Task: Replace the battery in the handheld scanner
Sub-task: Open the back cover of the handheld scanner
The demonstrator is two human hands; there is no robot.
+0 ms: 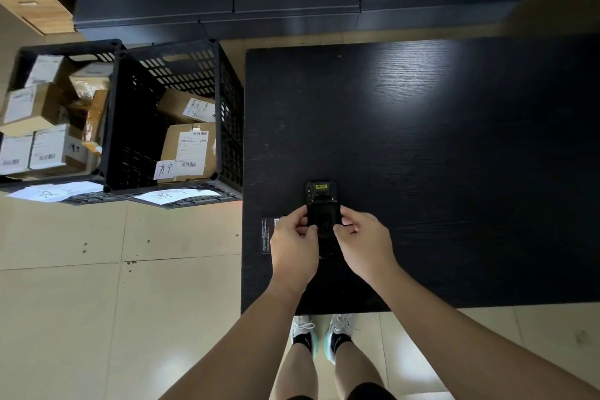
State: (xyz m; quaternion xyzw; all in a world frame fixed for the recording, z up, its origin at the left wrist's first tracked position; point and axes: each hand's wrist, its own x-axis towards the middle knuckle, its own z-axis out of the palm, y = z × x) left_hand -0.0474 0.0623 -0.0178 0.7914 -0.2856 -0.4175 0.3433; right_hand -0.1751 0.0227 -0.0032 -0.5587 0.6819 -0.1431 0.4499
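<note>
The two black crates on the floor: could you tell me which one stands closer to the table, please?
The right-hand crate, holding two brown parcels, stands right beside the table. The other crate, packed with white-labelled boxes, sits farther left.

Black table bears scanner and battery.

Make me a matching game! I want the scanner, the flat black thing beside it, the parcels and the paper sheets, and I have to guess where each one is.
Things:
1. scanner
2. flat black pack
3. parcels
4. paper sheets

Places:
A. inside the black crates
B. on the crates' near edge
C. gripped between the left hand and right hand
D. flat on the black table, partly hidden by the left hand

Pairs: 1-C, 2-D, 3-A, 4-B
</note>
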